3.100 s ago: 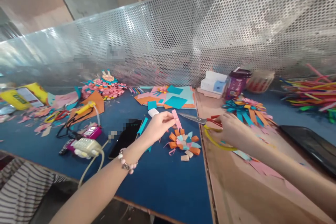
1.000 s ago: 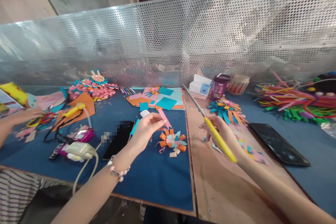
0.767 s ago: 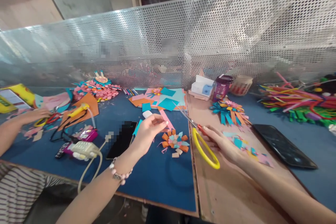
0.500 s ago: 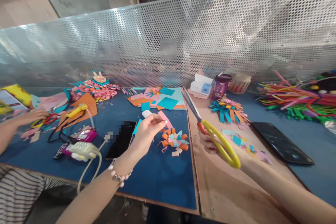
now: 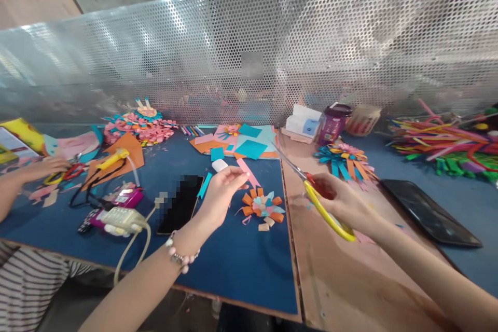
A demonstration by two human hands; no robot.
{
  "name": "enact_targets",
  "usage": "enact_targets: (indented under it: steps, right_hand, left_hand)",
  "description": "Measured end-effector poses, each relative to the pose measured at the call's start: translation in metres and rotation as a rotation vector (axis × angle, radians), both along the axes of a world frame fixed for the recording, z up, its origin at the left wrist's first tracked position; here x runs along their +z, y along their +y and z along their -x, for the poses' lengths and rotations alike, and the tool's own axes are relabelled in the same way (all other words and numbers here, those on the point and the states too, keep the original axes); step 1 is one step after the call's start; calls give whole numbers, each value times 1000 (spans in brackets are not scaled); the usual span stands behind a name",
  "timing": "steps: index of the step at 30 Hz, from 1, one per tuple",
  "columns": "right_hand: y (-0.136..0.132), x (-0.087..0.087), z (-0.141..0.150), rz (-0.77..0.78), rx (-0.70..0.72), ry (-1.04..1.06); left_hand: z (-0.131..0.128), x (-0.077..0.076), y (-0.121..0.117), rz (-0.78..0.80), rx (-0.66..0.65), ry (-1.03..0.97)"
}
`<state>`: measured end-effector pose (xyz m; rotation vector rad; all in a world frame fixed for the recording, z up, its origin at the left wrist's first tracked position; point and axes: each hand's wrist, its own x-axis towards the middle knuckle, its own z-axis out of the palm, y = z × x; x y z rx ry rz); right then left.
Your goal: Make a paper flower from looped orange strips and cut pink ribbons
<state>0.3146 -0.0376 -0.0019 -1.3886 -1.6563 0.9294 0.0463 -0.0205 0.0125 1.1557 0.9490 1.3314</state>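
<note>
Between the thumb and fingers of my left hand (image 5: 224, 192) is a pink paper strip (image 5: 249, 172), pinched near its middle and slanting over the blue tabletop. My right hand (image 5: 336, 199) is closed round the handles of a pair of scissors (image 5: 291, 163) with yellow and red-orange grips; the blades point up and to the left, apart from the strip. Just below and right of my left hand lies a paper flower (image 5: 263, 205) of orange, light blue and pink loops. Small beige paper pieces (image 5: 266, 224) lie beside it.
Teal, pink and orange sheets (image 5: 249, 148) lie at the back. Left are a phone (image 5: 182, 205), a power strip (image 5: 121, 219) and a glue gun (image 5: 112, 160). A co-worker's hand (image 5: 49, 166) is far left. Right are a purple cup (image 5: 334, 122), pipe cleaners (image 5: 447, 137) and a black tray (image 5: 428, 210).
My right hand has turned the scissors, so the blades tilt lower and more to the left. My left hand keeps its pinch on the strip. The whole view has shifted slightly.
</note>
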Motion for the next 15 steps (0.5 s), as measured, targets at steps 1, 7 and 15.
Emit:
enact_targets:
  steps: [1,7,15]
  right_hand:
    - [3,-4,-1,-10,-16,-42]
    - [-6,-11,15,102,36,50]
    - [-23,-4,20,167,45,68]
  left_hand:
    - [0,-1,0,3,0,-2]
    - [-2,-2,-1,21,-11,-2]
    - [-6,-3,-3,60,-30,48]
